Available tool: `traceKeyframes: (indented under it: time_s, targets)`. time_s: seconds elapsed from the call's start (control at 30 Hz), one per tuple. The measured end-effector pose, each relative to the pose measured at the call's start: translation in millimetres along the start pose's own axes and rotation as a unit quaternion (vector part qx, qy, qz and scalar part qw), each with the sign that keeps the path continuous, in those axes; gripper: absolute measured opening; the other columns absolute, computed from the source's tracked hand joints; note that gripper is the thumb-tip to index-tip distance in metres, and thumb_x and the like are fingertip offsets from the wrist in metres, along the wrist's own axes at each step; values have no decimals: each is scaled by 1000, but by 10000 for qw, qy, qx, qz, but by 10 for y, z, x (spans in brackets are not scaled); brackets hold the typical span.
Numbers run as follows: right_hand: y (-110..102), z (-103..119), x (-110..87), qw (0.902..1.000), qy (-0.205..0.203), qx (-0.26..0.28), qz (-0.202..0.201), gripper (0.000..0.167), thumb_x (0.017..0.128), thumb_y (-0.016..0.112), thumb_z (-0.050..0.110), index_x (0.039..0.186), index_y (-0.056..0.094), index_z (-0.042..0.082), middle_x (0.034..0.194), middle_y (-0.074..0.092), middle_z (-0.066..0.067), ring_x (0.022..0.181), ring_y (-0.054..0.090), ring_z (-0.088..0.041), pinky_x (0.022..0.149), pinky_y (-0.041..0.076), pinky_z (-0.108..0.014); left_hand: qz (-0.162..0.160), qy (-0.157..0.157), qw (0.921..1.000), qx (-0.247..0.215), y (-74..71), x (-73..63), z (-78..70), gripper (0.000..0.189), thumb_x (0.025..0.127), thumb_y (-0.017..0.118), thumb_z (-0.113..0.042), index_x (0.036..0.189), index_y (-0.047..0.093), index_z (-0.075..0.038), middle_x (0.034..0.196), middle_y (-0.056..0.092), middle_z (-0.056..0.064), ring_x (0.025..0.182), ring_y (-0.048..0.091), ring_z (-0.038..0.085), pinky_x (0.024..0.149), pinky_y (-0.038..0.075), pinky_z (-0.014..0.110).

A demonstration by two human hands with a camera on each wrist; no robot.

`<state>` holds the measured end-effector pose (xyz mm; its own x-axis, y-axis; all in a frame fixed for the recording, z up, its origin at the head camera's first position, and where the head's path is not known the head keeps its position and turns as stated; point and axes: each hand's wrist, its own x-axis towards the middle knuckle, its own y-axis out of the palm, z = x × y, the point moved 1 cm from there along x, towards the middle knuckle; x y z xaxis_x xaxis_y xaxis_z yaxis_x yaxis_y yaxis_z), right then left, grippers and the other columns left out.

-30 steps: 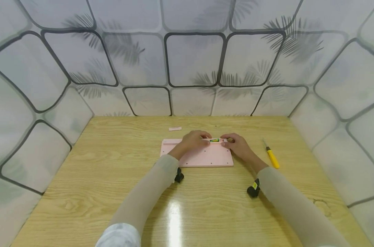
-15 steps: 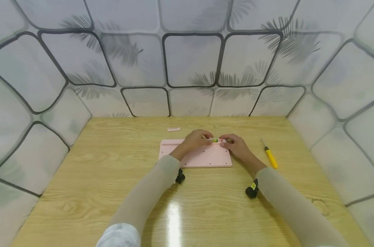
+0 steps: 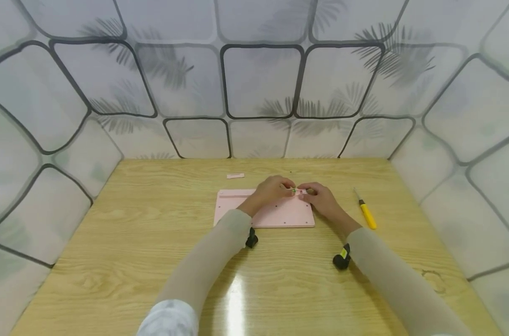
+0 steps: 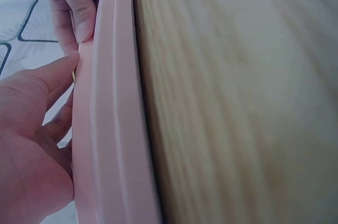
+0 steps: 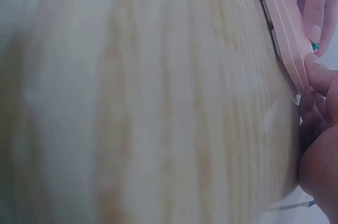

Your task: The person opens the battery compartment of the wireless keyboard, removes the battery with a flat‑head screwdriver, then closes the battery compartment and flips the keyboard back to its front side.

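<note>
A pink keyboard (image 3: 279, 215) lies face down on the wooden table, with key edges showing along its underside in the right wrist view. At its far edge is a battery slot, mostly covered by fingers. My left hand (image 3: 272, 190) is over this slot, thumb and fingers pinching a small green-and-yellow battery (image 5: 315, 47); little of the battery shows. My right hand (image 3: 321, 197) grips the keyboard's far right corner, thumb on top and the other fingers behind the edge.
A small pink strip, resembling a battery cover (image 3: 235, 176), lies behind the keyboard. To the right rests a screwdriver (image 3: 367, 214) with a yellow handle. Patterned cloth walls (image 3: 258, 84) enclose the table's back and sides.
My left hand has slid a little rightward along the slot toward my right hand, covering more of the green-and-yellow battery. My right hand stays at the corner.
</note>
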<state>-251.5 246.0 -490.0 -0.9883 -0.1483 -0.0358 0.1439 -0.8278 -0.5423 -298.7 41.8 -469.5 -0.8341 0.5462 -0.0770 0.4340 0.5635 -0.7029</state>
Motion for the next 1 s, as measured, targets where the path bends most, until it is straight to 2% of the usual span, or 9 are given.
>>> traceKeyframes:
  time_s: [0.43,0.83,1.0]
  targets:
    - [-10,9,-25,10000,-16,91,-11,36,99,66,23,134,64,12,123,60,-15,91,61,-23,75,51,-32,43,-88,9999,-58,14,2,-40,26,99,65,-36,124,71,-30,116,68,-5,101,64,15,93,48,46]
    - [-4,35,-19,10000,30,-9,-65,36,100,66,22,134,64,11,123,60,-14,90,58,-23,74,49,-31,33,-18,9999,-162,-9,-20,-39,22,100,64,-35,120,72,-29,117,68,-7,104,65,16,95,47,48]
    - [-1,26,-9,9999,30,-49,-83,34,100,65,21,133,64,12,124,59,-14,88,57,-23,73,49,-31,-76,46,9993,-374,-21,-30,-29,19,100,65,-32,117,73,-30,116,68,-7,102,64,16,92,49,46]
